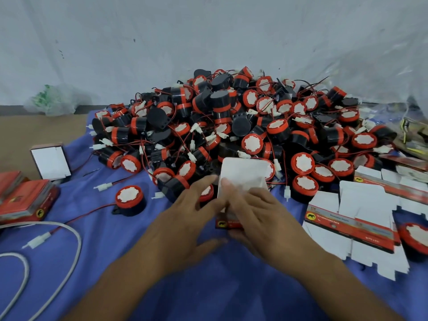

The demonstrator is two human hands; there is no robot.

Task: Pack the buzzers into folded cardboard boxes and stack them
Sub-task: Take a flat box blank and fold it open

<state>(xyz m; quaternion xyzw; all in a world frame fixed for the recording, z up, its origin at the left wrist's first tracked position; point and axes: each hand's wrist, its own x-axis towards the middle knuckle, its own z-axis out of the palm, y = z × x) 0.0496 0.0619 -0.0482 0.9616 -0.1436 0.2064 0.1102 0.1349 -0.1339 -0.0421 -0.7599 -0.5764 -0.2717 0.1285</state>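
A big heap of black-and-red buzzers with red wires and white plugs lies on the blue cloth. In front of it stands a small cardboard box, white flap up, red printed side low. My right hand holds the box from the right, thumb under its lower edge and fingers on the flap. My left hand is at the box's left side with fingers spread and straight, fingertips touching its edge. One lone buzzer sits to the left.
Flat unfolded box blanks lie fanned out at the right. Packed red boxes are stacked at the left edge, with an open white-sided box behind them. A white cable loops at the lower left. A plastic bag lies by the wall.
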